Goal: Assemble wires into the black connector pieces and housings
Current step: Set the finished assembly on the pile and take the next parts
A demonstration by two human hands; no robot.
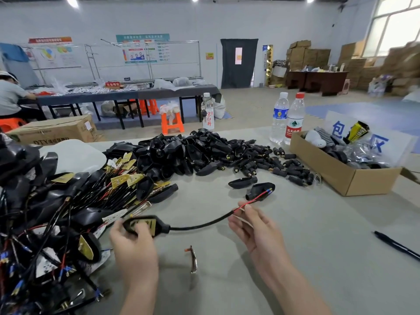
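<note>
At the left of the table a tangled pile of wired housings is heaped. Beside it a black housing with a gold board is clasped in the left grip, which is closed round it. Its black cable is strung across to the right grip, where the red wire is pinched. The wire's end is lodged in an open black shell lying on the table. Farther right, a cardboard box and a pen are seen.

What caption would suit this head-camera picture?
Left hand grips a black housing while right hand pinches the red wire of its cable.
</note>
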